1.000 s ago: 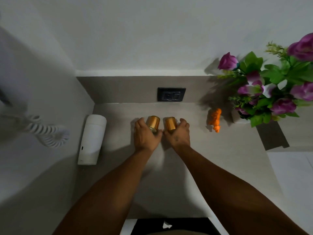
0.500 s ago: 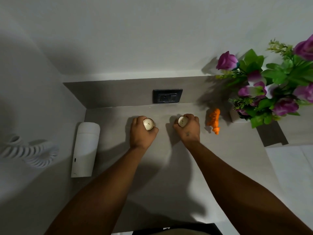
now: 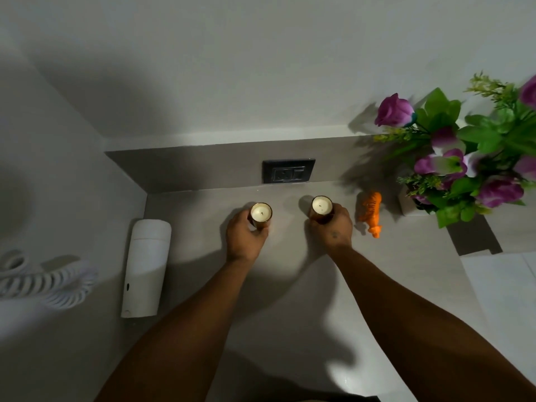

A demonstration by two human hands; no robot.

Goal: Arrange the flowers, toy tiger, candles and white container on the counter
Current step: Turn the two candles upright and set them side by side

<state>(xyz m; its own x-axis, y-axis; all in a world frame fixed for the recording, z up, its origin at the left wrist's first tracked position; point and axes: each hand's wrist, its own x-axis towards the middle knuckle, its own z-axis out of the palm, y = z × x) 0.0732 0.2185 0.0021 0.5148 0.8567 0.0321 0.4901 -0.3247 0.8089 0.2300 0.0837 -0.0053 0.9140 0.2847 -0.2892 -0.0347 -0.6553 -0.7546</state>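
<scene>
Two candles in gold holders stand upright on the grey counter (image 3: pixel 290 300), white wax facing up. My left hand (image 3: pixel 245 236) grips the left candle (image 3: pixel 261 213). My right hand (image 3: pixel 333 227) grips the right candle (image 3: pixel 321 206). An orange toy tiger (image 3: pixel 371 213) lies just right of my right hand. Purple flowers (image 3: pixel 470 158) with green leaves stand in a white pot at the far right. A white cylindrical container (image 3: pixel 145 268) lies on its side at the left end of the counter.
A black wall socket (image 3: pixel 288 171) sits on the backsplash behind the candles. A white coiled cord (image 3: pixel 43 282) hangs on the left wall. A dark grey mat (image 3: pixel 475 236) lies under the flower pot. A white surface begins at the right.
Both candles were tipped upright from lying on their sides. My hands have spread them apart, the left one leftward and the right one toward the tiger.
</scene>
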